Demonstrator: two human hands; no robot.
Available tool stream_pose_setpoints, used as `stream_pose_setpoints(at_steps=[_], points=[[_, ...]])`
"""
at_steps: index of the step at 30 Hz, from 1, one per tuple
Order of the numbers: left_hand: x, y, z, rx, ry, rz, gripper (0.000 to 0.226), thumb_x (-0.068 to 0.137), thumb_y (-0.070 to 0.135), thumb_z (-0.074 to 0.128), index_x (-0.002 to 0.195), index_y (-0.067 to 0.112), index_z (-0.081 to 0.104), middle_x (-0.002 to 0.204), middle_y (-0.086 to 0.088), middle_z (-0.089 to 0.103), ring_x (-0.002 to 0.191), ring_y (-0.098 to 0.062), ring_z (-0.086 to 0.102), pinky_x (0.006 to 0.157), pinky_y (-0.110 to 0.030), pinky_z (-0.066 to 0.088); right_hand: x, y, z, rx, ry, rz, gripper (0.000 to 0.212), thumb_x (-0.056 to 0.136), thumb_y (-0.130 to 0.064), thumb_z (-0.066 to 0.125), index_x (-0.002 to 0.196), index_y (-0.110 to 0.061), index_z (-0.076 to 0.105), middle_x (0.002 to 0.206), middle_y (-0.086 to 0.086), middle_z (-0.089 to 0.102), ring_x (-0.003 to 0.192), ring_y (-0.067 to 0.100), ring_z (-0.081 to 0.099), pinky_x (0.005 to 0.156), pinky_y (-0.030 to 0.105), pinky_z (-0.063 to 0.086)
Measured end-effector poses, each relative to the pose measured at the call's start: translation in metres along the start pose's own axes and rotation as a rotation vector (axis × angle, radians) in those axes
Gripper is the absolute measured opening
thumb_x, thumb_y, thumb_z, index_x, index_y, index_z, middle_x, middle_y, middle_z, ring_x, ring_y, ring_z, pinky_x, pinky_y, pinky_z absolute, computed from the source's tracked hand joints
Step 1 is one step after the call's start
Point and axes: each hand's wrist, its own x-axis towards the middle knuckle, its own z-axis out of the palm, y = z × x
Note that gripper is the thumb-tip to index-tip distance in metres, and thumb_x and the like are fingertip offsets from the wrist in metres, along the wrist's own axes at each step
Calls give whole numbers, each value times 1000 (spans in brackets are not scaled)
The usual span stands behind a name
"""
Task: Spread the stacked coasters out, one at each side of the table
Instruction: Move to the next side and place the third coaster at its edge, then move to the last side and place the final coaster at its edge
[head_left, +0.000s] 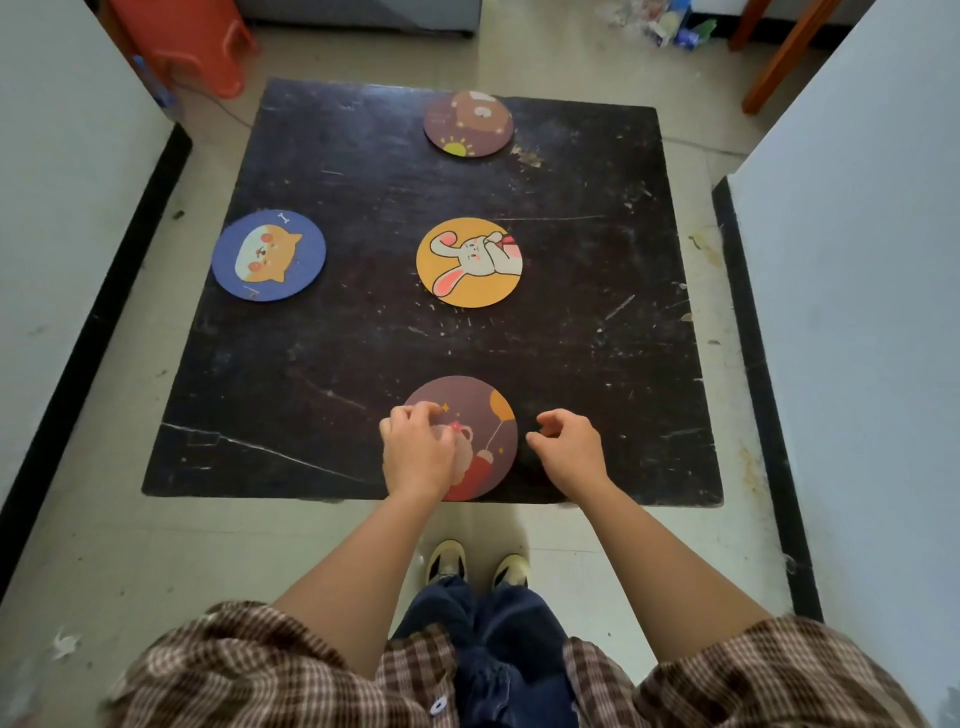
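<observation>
Round picture coasters lie on a scuffed black table (363, 338). A brown bear coaster (467, 123) sits at the far edge. At the left edge is a blue dog coaster (269, 255). A yellow rabbit coaster (468, 262) lies in the middle. The mauve bear-with-balloon coaster (480, 431) lies flat at the near edge. My left hand (418, 449) rests on its left half, fingers curled over it; whether it pinches the rim is not clear. My right hand (569, 447) hovers just right of it, fingers loosely curled, holding nothing.
White walls with black skirting close in on both sides of the table. An orange plastic stool (182, 47) stands at the far left, wooden furniture legs (779, 57) and small litter at the far right. My shoes (478, 566) are below the near edge.
</observation>
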Motion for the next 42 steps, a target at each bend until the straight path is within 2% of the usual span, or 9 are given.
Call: stream_pose_setpoints(at_steps=[3, 6, 10, 14, 18, 24, 32, 38, 42], points=[[-2, 22, 15, 94, -31, 96, 28, 88, 28, 54, 115, 23, 58, 121, -2, 53, 114, -20, 44, 84, -33, 43, 7, 6, -16, -79, 18, -68, 35, 85, -21, 63, 118, -15, 58, 113, 4, 62, 93, 12, 55, 79, 26, 46], [-4, 46, 30, 144, -50, 176, 29, 90, 28, 51, 118, 22, 56, 122, -1, 53, 112, -18, 45, 81, -29, 38, 20, 13, -37, -129, 35, -111, 34, 85, -22, 63, 118, -16, 58, 114, 3, 61, 92, 11, 54, 79, 25, 47], [-10, 82, 56, 129, -60, 206, 32, 90, 26, 53, 122, 21, 54, 126, -3, 50, 117, -18, 42, 88, -31, 44, 42, 26, -72, -205, 32, -181, 36, 85, -22, 64, 120, -16, 57, 115, 4, 61, 89, 9, 54, 79, 26, 48], [-26, 114, 95, 120, -16, 139, 35, 91, 26, 52, 125, 20, 53, 129, -4, 50, 119, -19, 41, 91, -34, 45, 67, 48, -110, -282, -11, -238, 38, 85, -22, 65, 122, -18, 56, 119, 3, 59, 93, 11, 58, 78, 25, 47], [-49, 146, 135, 79, 64, 11, 34, 91, 25, 53, 124, 20, 53, 128, -5, 50, 119, -20, 41, 89, -34, 44, 85, 77, -148, -361, -112, -341, 39, 86, -22, 63, 124, -18, 54, 123, 3, 57, 102, 16, 59, 85, 29, 49], [-73, 193, 175, 59, 136, -81, 38, 89, 31, 53, 126, 21, 51, 131, -3, 47, 120, -20, 40, 92, -36, 45, 117, 103, -205, -514, -157, -495, 38, 88, -28, 59, 123, -16, 54, 119, 5, 57, 103, 21, 57, 86, 34, 50], [-61, 224, 190, 209, 148, -114, 44, 92, 34, 48, 133, 18, 44, 142, -8, 40, 129, -24, 34, 101, -42, 38, 157, 82, -230, -732, -208, -777, 37, 88, -28, 56, 123, -15, 50, 122, 8, 54, 110, 25, 49, 91, 41, 49], [-26, 239, 191, 125, 225, -260, 43, 93, 33, 44, 134, 18, 43, 147, -8, 35, 134, -26, 29, 104, -44, 34, 195, 51, -224, -958, -249, -907, 51, 90, -36, 52, 136, -20, 37, 142, 9, 40, 130, 31, 35, 104, 48, 35], [-7, 243, 190, 110, 229, -352, 43, 93, 32, 43, 134, 18, 42, 148, -9, 33, 135, -26, 27, 105, -44, 32, 221, 23, -215, -1062, -321, -979, 52, 90, -38, 50, 137, -19, 35, 145, 11, 37, 132, 33, 31, 106, 54, 31]])
